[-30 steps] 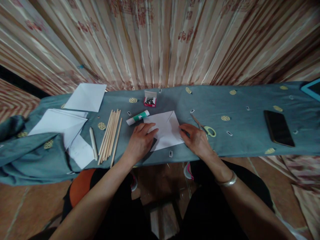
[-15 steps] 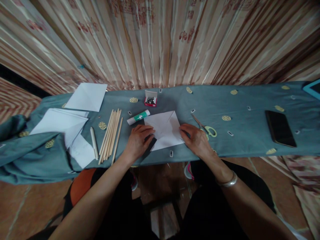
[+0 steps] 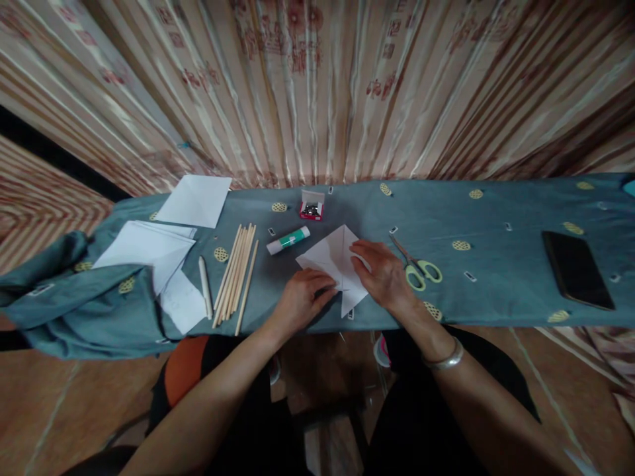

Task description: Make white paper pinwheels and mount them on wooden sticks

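A white sheet of paper (image 3: 330, 252) with crease lines lies turned cornerwise on the cloth, one narrow point sticking out toward me. My left hand (image 3: 308, 295) is closed at its lower left edge, fingertips on the paper near the middle. With bent fingers and thumb, my right hand (image 3: 381, 272) grips the right side and covers part of it. Left of the sheet lies a green and white glue stick (image 3: 288, 240). Beyond it stands an open small red box (image 3: 311, 210) of shiny metal bits. Scissors (image 3: 417, 262) with light green handles rest beside my right hand.
Several wooden sticks (image 3: 237, 274) and a pale pen-like tool (image 3: 205, 287) lie at the left. Farther left are stacked white sheets (image 3: 143, 248) and another sheet (image 3: 196, 200). A dark phone (image 3: 578, 270) lies far right. A curtain (image 3: 317, 92) hangs behind the table.
The paper has been turned from square-on to cornerwise, and a point now shows at its near side. Both hands have shifted with it, the left reaching farther in over the sheet.
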The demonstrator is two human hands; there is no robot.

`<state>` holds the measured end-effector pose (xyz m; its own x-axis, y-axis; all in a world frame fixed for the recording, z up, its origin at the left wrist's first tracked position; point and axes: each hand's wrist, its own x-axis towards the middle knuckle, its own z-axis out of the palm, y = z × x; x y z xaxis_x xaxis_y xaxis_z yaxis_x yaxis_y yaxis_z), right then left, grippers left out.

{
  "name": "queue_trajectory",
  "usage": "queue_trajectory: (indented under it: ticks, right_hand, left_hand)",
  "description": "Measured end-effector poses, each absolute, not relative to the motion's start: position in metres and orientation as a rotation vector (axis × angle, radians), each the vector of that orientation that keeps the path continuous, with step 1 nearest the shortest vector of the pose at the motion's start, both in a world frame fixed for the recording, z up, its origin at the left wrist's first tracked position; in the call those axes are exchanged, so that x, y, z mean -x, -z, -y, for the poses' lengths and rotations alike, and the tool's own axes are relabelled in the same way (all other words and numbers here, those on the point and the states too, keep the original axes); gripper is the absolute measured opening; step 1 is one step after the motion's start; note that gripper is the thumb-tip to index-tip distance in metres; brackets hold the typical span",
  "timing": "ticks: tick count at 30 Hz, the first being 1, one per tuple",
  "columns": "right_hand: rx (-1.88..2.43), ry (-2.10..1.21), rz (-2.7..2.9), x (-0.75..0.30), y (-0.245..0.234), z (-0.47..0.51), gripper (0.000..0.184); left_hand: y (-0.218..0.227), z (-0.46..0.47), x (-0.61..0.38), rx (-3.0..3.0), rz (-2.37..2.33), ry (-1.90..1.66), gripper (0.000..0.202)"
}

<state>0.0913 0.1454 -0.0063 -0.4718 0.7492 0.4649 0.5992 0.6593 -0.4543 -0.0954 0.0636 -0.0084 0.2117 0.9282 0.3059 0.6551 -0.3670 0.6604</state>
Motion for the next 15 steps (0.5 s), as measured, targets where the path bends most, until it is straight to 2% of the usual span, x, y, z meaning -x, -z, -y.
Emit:
queue_trajectory:
  ticks: [3,6,9,12,15]
  right_hand:
    - [0.971,-0.305,2.254,-0.074,0.001,-0.147,0.025]
    - [0.936,-0.309,2.26,-0.064,-0.001,-0.146,0.026]
    - [0.932,-0.342,2.253,-0.06,0.001,-0.145,0.026]
    - [0.962,-0.411,2.223,-0.06,0.003,-0.144,0.027]
    - [1.022,-0.56,2.128,-0.063,0.001,-0.145,0.025]
  left_hand:
    - [0.005,-0.07,0.11,-2.056,-1.543,-1.098,0.019]
    - [0.005,-0.084,0.137,-2.071,-1.877,-1.191,0.024]
    - [0.009,-0.098,0.159,-2.079,-2.123,-1.042,0.04]
    - [0.012,-0.107,0.167,-2.086,-2.173,-0.855,0.032]
    - [0.008,-0.11,0.164,-1.996,-2.113,-0.941,0.023]
